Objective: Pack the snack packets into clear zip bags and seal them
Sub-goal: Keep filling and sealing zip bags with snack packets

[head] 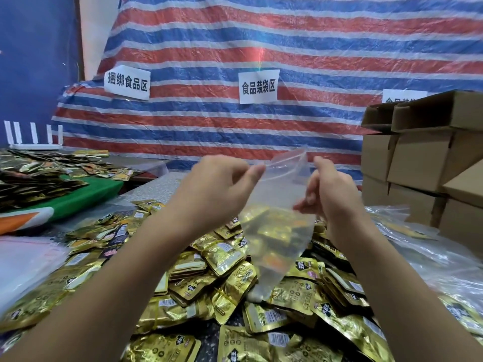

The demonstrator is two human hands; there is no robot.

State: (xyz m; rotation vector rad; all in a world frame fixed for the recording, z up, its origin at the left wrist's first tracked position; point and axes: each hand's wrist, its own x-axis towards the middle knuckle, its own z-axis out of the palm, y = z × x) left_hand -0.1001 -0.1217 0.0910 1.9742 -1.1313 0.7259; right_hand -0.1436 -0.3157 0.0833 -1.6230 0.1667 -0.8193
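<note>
Third paper sign (403, 96) on the striped tarp half covered by the cardboard boxes (428, 158); only the tops of its characters legible. Boxes cut by the right frame edge. Clear zip bag (277, 231) motion-blurred; contents not distinguishable from the gold snack packets (230, 257) seen through it. Left hand (222, 178) fingertips curled out of sight behind the knuckles; contact with bag edge inferred from the thumb only. Right hand (332, 189) fingertips partly behind the film. Both forearms cut by the bottom edge. Packet print too small to read. Bench surface buried under packets.
</note>
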